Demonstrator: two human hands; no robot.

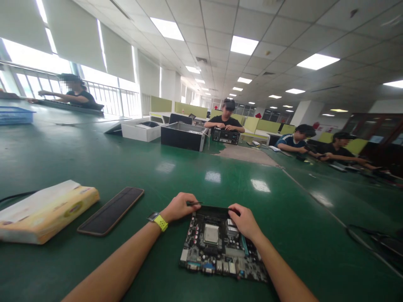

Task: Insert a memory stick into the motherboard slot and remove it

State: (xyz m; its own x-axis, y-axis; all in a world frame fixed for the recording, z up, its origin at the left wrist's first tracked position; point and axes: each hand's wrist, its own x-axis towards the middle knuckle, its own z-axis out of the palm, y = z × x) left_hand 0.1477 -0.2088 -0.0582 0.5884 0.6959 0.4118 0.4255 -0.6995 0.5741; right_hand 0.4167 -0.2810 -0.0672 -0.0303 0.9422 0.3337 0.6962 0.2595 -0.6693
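Note:
In front of me a motherboard (pixel 225 249) lies flat on the green table, its metal-topped square processor (pixel 211 234) facing up and its ports along the near edge. A long thin dark strip (pixel 214 211) runs along the board's far edge, between my two hands. My left hand (pixel 181 206), at the far left corner, is closed in a pinch on a thin dark piece (pixel 193 204); whether this joins the strip I cannot tell. At the strip's right end, my right hand (pixel 244 220) is closed with thumb and finger on it. Its other fingers are partly hidden.
Left of the board lie a dark phone (pixel 111 211) and a yellow tissue pack (pixel 50 212). Farther back stand a white box (pixel 140 131) and a dark open case (pixel 183 136). Black cables (pixel 374 241) lie at right. Several people work around the table.

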